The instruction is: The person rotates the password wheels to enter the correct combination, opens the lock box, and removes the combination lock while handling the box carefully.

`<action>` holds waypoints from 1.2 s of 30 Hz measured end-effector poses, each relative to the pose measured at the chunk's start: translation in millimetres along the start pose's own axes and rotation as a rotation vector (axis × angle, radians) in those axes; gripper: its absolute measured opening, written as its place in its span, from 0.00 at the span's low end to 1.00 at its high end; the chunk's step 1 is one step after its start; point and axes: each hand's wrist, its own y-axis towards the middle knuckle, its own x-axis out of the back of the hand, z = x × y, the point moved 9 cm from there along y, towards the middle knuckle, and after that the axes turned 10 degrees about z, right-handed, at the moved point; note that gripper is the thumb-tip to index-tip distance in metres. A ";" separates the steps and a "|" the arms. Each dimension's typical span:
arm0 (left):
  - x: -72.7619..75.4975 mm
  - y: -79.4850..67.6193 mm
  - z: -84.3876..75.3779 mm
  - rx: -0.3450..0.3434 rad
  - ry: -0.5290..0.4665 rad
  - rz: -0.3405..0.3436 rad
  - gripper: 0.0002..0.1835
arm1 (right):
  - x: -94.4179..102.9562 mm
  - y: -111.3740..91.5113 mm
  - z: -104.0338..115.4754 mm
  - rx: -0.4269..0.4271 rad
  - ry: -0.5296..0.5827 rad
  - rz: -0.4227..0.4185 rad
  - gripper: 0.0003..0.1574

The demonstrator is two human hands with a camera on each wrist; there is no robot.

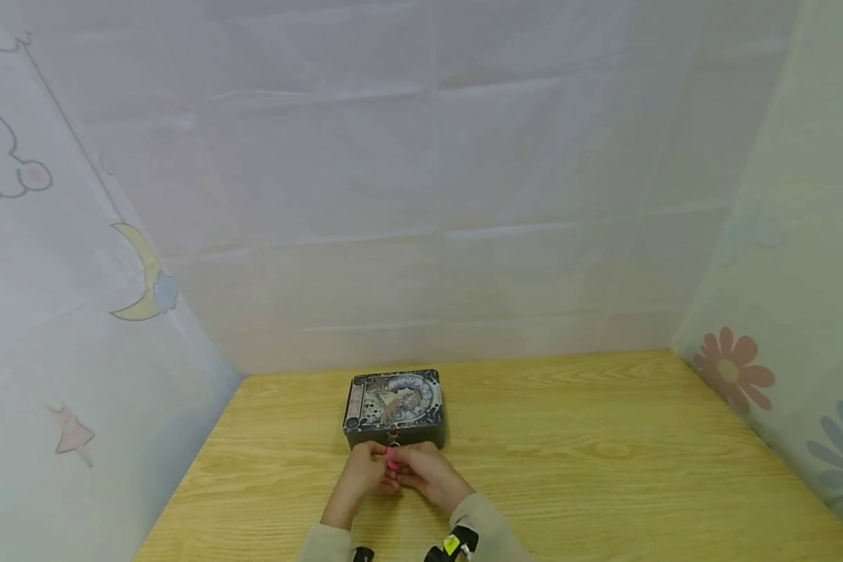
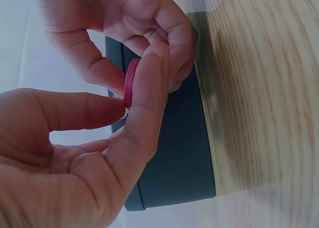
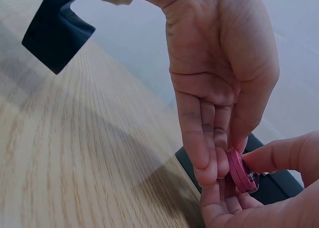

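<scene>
A dark tin box [image 1: 393,402] with an ornate printed lid sits on the table, its front clasp [image 1: 393,435] facing the hands. Just below the clasp is a small pink padlock [image 3: 240,172], with a bit of metal showing at its side. My left hand [image 1: 367,471] pinches the padlock between thumb and index finger, as the left wrist view shows. From the other side my right hand [image 1: 427,473] holds it too, thumb and fingertips on its edge. Fingers cover much of the padlock, and both hands are close against the box's front wall.
The box stands on a light wood-grain table [image 1: 576,453], toward its back edge. Pale hanging sheets with printed pictures enclose the back and sides. Black wrist-worn gear [image 1: 457,542] is strapped by the right sleeve.
</scene>
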 end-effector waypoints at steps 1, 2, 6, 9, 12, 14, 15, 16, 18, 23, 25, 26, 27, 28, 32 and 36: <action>-0.2 0.1 0.1 0.000 -0.001 0.001 0.10 | 0.0 -0.1 0.0 0.003 0.003 0.003 0.10; -0.4 0.1 0.3 0.002 -0.002 0.000 0.10 | 0.1 -0.1 -0.1 0.002 0.007 0.004 0.10; -0.8 0.0 0.4 0.000 -0.007 -0.002 0.10 | 1.1 -0.5 -1.4 -0.009 0.026 -0.002 0.13; -0.8 0.2 0.4 -0.004 -0.014 -0.002 0.10 | 1.7 -0.8 -2.0 -0.021 0.022 -0.005 0.14; -1.2 0.3 0.2 -0.006 -0.017 0.004 0.10 | 0.3 -1.4 -1.8 -0.021 -0.003 0.010 0.12; -1.1 0.2 0.3 -0.006 -0.015 0.006 0.10 | -0.7 -1.6 -1.5 -0.017 -0.016 0.017 0.11; -1.1 0.3 0.5 -0.006 -0.014 0.008 0.10 | -1.3 -1.9 -1.1 -0.015 -0.023 0.020 0.10; -1.0 0.3 0.7 -0.005 -0.011 0.008 0.10 | -1.8 -2.2 -0.6 -0.011 -0.026 0.024 0.10; -0.9 0.4 1.2 0.000 -0.011 0.009 0.10 | -2.2 -2.3 0.2 -0.002 -0.025 0.027 0.10; -0.8 1.3 0.2 -0.005 -0.010 0.010 0.10 | -3.5 -1.4 2.1 0.020 -0.016 0.044 0.10; -0.8 1.3 -0.1 -0.009 -0.008 0.010 0.10 | -3.7 -0.9 2.0 0.019 -0.017 0.043 0.10; -0.8 1.3 -0.1 -0.010 -0.008 0.010 0.10 | -3.5 -0.4 1.5 0.016 -0.017 0.042 0.09; -0.8 1.6 0.3 -0.010 -0.007 0.011 0.10 | -3.4 -0.2 1.1 0.012 -0.023 0.040 0.09; -0.6 1.8 0.5 -0.013 -0.006 0.010 0.10 | -3.2 0.2 1.0 0.007 -0.029 0.040 0.09; 0.7 2.6 1.0 -0.016 -0.001 0.001 0.10 | -3.0 2.1 1.2 0.001 -0.048 0.046 0.08; 2.5 3.5 2.1 -0.007 0.012 -0.013 0.10 | -1.5 2.2 0.6 -0.012 -0.030 0.038 0.10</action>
